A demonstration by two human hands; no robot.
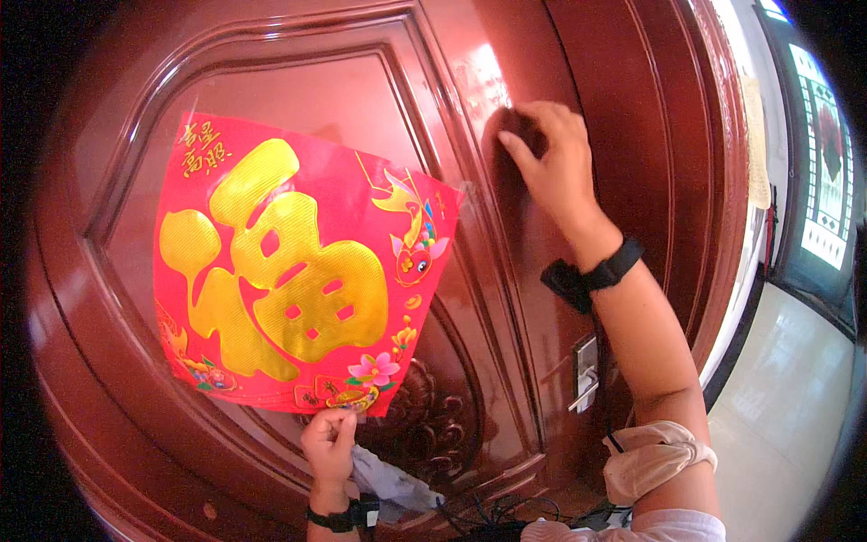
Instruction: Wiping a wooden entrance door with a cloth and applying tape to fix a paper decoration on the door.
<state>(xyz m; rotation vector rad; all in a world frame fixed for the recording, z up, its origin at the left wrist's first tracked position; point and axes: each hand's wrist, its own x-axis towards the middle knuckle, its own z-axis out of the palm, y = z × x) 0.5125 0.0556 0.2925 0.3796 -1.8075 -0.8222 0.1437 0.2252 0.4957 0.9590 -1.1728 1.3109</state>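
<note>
A square red paper decoration (325, 176) with a large raised gold character, fish and flowers lies tilted against a glossy dark-red panelled door (467, 325). Clear tape shows at its upper left and right corners. My left hand (328, 437) is closed at the paper's lower edge, thumb and finger pinched together there. Below that hand hangs a pale grey cloth (396, 481); whether the fingers also hold it is hidden. My right hand (552, 152) is raised to the right of the paper, fingers curved and thumb apart, close to the door surface. Nothing shows in it.
A metal door handle (584, 379) sits under my right forearm. Black cables (515, 505) run low in front of my body. To the right are the door frame (728, 183), a pale tiled floor (772, 379) and another door with patterned glass (823, 169).
</note>
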